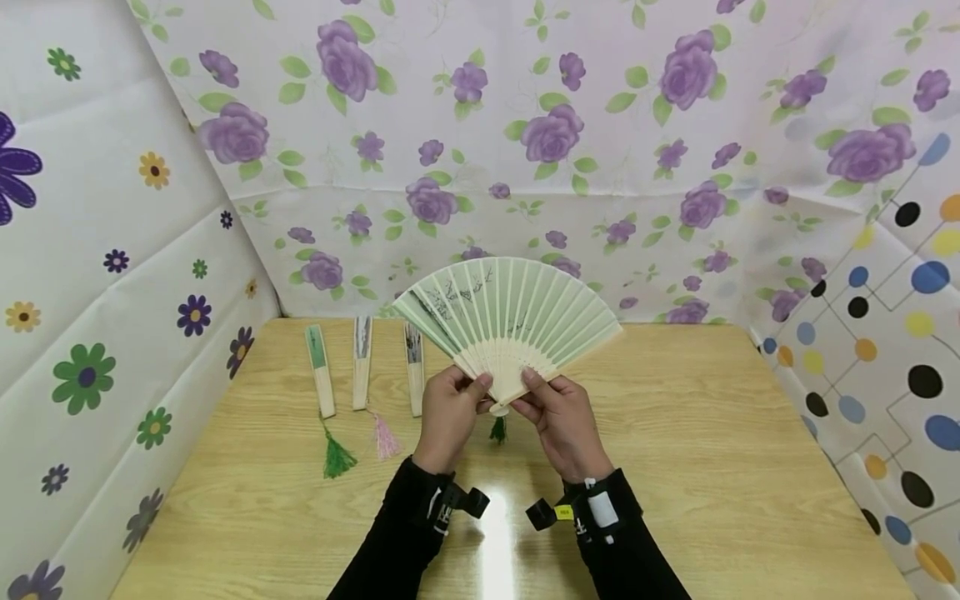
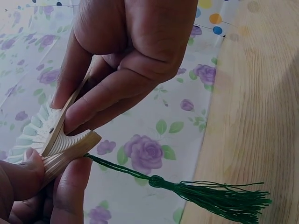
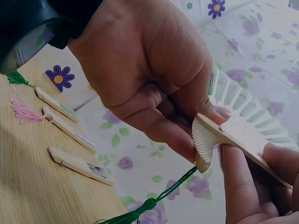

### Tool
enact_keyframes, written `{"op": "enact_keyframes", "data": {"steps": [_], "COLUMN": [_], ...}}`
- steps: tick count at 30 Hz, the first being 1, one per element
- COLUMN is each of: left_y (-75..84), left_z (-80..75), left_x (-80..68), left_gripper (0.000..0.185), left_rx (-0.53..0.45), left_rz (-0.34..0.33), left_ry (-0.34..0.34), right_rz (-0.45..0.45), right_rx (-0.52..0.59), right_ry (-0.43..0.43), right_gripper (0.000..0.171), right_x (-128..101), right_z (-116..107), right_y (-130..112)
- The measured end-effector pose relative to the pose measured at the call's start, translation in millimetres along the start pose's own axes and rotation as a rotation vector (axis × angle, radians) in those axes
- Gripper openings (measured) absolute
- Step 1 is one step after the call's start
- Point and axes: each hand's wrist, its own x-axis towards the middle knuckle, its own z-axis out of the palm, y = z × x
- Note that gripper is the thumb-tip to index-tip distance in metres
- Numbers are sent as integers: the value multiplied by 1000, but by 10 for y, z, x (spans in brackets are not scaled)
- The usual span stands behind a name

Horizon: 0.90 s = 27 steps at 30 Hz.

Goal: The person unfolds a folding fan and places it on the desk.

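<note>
- A pale green fan stands spread wide, held up above the table by its lower end, with a dark branch print on the left part of its leaf.
- The left hand pinches the left side of the fan's wooden base, thumb in front and fingers behind.
- The right hand pinches the right side of that base in the same way; the two hands are near each other.
- A dark green tassel hangs from the bottom of the spread fan, between the hands.
- To the left, three folded fans lie apart in a row on the table: a green one, a grey-patterned one and a dark-patterned one just beside the left hand.
- The green folded fan has a bright green tassel; the grey-patterned one has a pink tassel.
- Behind the table hangs a cloth with purple flowers.
- Both arms wear black sleeves with straps at the wrists.
</note>
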Motion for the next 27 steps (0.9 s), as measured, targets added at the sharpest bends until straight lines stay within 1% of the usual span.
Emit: {"op": "enact_keyframes", "data": {"steps": [3, 7, 12, 16, 22, 27], "left_y": [-2, -1, -3, -8, -3, -1], "left_z": [0, 3, 9, 5, 3, 11], "left_x": [3, 2, 12, 23, 24, 27], "left_gripper": [22, 21, 21, 20, 20, 20], "left_rx": [-6, -21, -27, -26, -8, -27], "left_rz": [5, 17, 42, 48, 40, 35], "left_ry": [2, 4, 29, 45, 42, 43], "right_rz": [-12, -48, -88, -105, -105, -119], "right_rx": [9, 43, 99, 97, 69, 64], "right_ry": [10, 59, 108, 88, 30, 30], "right_gripper": [29, 28, 35, 39, 42, 44], "right_x": [4, -2, -26, -47, -49, -44], "right_z": [7, 43, 116, 137, 109, 118], "right_y": [-4, 27, 109, 130, 102, 98]}}
